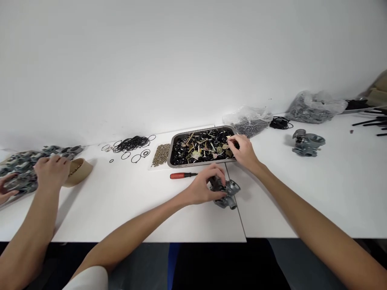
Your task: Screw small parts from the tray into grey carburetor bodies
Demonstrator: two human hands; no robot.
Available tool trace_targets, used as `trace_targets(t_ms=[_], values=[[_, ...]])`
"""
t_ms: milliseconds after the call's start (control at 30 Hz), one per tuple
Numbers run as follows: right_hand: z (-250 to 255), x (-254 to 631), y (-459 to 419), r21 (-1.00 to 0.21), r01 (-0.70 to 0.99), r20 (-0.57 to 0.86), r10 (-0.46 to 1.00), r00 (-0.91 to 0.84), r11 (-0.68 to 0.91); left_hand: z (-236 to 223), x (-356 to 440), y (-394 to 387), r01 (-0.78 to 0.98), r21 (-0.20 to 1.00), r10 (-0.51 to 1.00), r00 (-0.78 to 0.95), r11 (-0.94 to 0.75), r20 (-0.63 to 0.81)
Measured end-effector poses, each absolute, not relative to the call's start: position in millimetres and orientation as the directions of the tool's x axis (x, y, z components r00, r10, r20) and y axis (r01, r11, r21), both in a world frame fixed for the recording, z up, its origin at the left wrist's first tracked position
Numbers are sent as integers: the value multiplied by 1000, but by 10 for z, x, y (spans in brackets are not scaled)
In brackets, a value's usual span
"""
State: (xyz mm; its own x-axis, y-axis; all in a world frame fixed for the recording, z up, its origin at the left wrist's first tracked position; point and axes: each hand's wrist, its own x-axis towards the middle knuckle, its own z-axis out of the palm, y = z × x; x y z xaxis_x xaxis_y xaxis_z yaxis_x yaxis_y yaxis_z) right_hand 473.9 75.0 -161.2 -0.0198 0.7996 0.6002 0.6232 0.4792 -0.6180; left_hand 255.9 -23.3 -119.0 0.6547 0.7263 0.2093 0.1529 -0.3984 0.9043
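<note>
My left hand (208, 186) is closed around a grey metal carburetor (231, 197) that rests on the white table near its front edge. My right hand (244, 150) reaches over the right end of a metal tray (199, 164), thumb and fingers pinched together at a small pale part. Black rings, brass-coloured pieces and other small parts fill the tray. Just left of the carburetor lies a screwdriver (178, 175) with a red handle, its tip pointing toward my left hand.
Black rubber rings (133, 143) and a pile of small brass parts (161, 155) lie left of the tray. At far left, a co-worker's hands work by a cardboard container (83, 173) and carburetors (24, 165). Bags of parts (250, 121) and another carburetor (307, 143) are on the right.
</note>
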Motion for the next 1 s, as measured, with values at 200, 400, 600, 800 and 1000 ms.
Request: trace_targets(t_ms=[200,400,600,800,1000], values=[[-1601,4722,744,-615,637,583,812,-31,465,-1254,2224,-288,195,900,740,648,-390,180],[-1583,4722,731,-614,646,568,822,-39,455,-887,1864,-459,471,689,641,767,-551,-11],[-1596,4729,739,-624,639,558,829,-39,449,-364,1902,72,580,465,664,747,-669,22],[-1607,4739,768,-622,634,570,821,-36,460,-696,2292,918,885,162,899,430,-437,78],[-1585,4729,745,-617,647,540,839,-66,448,-1055,2302,1044,900,130,907,401,-416,131]])
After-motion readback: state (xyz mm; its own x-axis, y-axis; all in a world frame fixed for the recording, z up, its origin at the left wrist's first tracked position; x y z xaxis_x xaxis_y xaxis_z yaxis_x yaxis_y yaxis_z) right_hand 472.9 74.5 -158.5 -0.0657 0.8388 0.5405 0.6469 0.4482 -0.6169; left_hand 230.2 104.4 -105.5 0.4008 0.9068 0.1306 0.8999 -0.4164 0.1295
